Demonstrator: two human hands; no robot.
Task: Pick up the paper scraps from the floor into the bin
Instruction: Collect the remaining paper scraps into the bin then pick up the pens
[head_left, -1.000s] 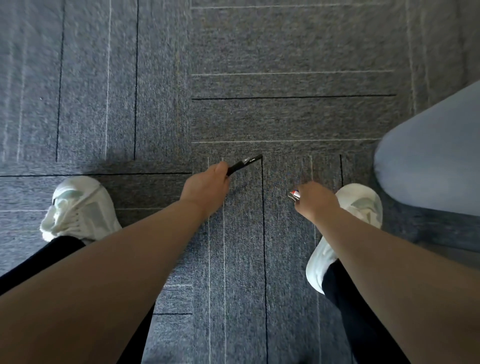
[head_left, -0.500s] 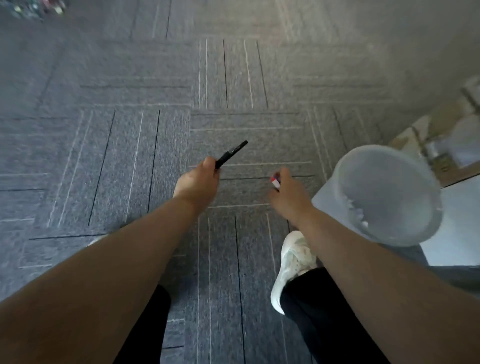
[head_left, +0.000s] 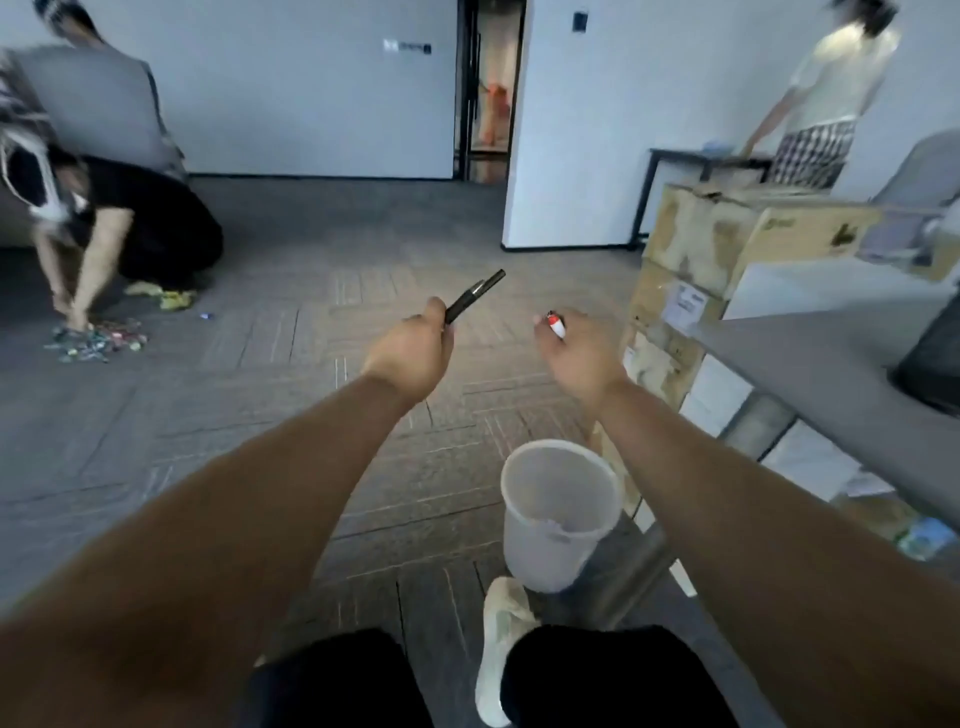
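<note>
Left hand (head_left: 410, 358): raised in front of the body, back of the hand toward the camera, fingers curled round the lower end of a slim black stick (head_left: 475, 296). Stick tilted, free end pointing up and away to the right of the knuckles.

Right hand (head_left: 582, 358): level with the left hand and well apart from it, fingers loosely bent, pinching a small white-and-red object (head_left: 555, 325) at the fingertips. Kind of object: cannot tell.

Bin (head_left: 558, 519): translucent white, upright on the carpet (head_left: 260, 405), below the right hand and just to the left of the right forearm, open mouth toward the camera. A few pale bits against the inner wall near the front rim; too blurred to identify.

Coloured scraps (head_left: 98, 338): scattered heap on the carpet, far to the left of the left hand, under the hands of a crouching person (head_left: 140, 228). Yellow-green pieces (head_left: 166, 297) just beside that person.

White shoe (head_left: 501, 649): below the bin, between the two forearms, upper end just beside the bin base.

Cardboard boxes (head_left: 691, 244): stacked to the right of the right hand. Grey worktop (head_left: 831, 374) further right. Standing person (head_left: 826, 104) beyond the boxes, above and to the right of the right hand. Doorway (head_left: 491, 88) above the gap between the two hands.
</note>
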